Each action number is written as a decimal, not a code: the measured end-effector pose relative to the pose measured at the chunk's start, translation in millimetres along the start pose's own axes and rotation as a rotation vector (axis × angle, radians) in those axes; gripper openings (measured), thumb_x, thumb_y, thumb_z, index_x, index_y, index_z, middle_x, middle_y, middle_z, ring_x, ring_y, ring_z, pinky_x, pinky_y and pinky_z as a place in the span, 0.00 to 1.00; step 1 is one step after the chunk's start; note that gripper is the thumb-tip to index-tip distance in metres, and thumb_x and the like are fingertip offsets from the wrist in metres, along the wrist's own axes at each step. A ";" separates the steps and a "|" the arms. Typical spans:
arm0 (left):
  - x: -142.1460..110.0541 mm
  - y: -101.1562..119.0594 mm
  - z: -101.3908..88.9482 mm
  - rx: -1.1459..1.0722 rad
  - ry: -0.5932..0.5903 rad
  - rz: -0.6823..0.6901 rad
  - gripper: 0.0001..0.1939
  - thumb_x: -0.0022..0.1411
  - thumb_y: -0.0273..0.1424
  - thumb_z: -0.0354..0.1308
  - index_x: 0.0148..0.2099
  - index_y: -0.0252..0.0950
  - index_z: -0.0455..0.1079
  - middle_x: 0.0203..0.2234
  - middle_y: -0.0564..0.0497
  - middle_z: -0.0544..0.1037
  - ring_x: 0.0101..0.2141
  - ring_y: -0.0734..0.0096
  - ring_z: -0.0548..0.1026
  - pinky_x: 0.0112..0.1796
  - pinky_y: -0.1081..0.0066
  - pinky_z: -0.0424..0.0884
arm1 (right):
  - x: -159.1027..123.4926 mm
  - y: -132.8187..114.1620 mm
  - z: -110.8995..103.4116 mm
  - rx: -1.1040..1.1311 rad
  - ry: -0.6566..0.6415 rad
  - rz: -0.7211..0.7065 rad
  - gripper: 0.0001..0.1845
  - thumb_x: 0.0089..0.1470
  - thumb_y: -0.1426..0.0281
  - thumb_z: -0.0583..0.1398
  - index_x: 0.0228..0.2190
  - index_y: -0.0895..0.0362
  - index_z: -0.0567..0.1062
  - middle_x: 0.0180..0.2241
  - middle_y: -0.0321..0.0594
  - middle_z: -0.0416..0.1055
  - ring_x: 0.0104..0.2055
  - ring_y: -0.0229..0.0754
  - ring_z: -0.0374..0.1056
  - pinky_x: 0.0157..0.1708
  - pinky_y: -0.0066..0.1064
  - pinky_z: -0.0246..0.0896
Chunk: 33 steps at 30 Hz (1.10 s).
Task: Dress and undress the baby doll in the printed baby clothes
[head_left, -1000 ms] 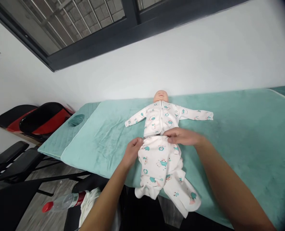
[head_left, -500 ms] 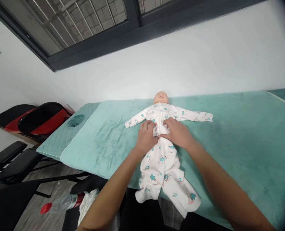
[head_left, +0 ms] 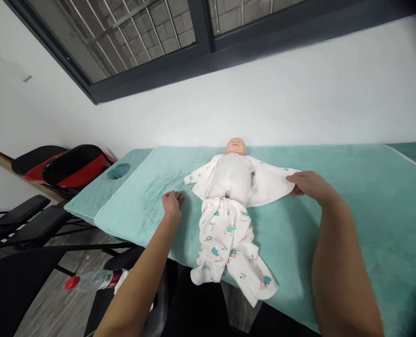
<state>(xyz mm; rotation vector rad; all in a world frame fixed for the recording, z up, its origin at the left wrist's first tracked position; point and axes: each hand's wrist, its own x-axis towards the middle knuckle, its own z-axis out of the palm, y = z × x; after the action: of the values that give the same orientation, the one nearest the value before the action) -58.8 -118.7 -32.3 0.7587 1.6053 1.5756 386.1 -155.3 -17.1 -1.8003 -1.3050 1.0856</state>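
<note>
A baby doll (head_left: 233, 175) lies face up on the green-covered bed (head_left: 351, 210), its head toward the wall. Its printed baby jacket (head_left: 273, 182) is spread apart at the front, baring the pale torso. My right hand (head_left: 308, 184) pinches the edge of the right-hand jacket panel and holds it out sideways. Just left of the doll, above the cover, my left hand (head_left: 172, 202) has curled fingers and is apart from the jacket; no object shows in it. Printed baby trousers (head_left: 225, 229) cover the doll's lower body, their legs hanging over the bed's near edge.
A face hole (head_left: 119, 171) opens in the bed's left end. Black and red chairs (head_left: 76, 168) stand beyond it. At the lower left, a red-capped plastic bottle (head_left: 91, 281) lies on a black seat. A barred window (head_left: 130, 32) is above the white wall.
Both hands moved from the waist up to the jacket front, which has been opened to the sides. My left hand has come away leftward; my right hand drew its panel out to the right.
</note>
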 end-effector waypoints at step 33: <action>-76.4 38.7 20.0 0.302 -0.975 0.079 0.18 0.57 0.46 0.61 0.31 0.34 0.73 0.26 0.51 0.71 0.30 0.69 0.67 0.33 0.70 0.64 | -44.8 -55.9 129.7 -0.359 -0.009 -0.825 0.21 0.67 0.55 0.50 0.32 0.54 0.73 0.26 0.37 0.71 0.29 0.40 0.66 0.30 0.30 0.47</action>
<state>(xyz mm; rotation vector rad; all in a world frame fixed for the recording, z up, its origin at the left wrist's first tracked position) -4.1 -168.8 14.9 1.4736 1.0631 0.7613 239.5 -177.2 -15.3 -1.2381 -2.0741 0.4144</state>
